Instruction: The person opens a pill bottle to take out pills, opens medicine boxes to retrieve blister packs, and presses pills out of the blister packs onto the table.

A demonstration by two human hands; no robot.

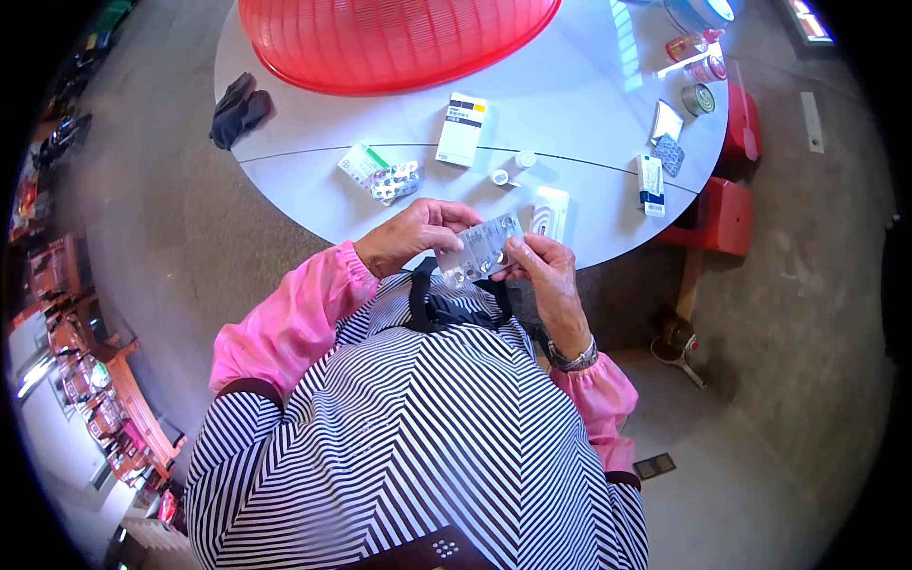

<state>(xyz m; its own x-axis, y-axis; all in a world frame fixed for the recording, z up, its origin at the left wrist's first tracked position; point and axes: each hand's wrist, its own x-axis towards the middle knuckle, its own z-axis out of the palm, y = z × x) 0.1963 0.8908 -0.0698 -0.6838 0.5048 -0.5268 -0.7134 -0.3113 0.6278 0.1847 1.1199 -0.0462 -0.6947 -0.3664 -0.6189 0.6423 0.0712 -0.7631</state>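
A silvery blister pack (480,251) is held up between both hands at the table's near edge. My left hand (418,234) grips its left side, with the thumb lying on the face. My right hand (546,271) pinches its right edge, thumb in front and fingers behind. Just beyond, a white box with purple stripes (550,213) lies on the table. A small white bottle (521,163) stands close by, with a round white cap (500,178) beside it. To the left, another blister pack (395,181) rests against a green-and-white medicine box (361,162).
On the white round table (323,133) stand a red mesh food cover (399,43), a white-and-yellow medicine box (462,129) and a dark cloth (238,111). A small box (651,184), a grey blister pack (669,154) and a tin (698,99) sit right. Red stools (722,217) flank the table.
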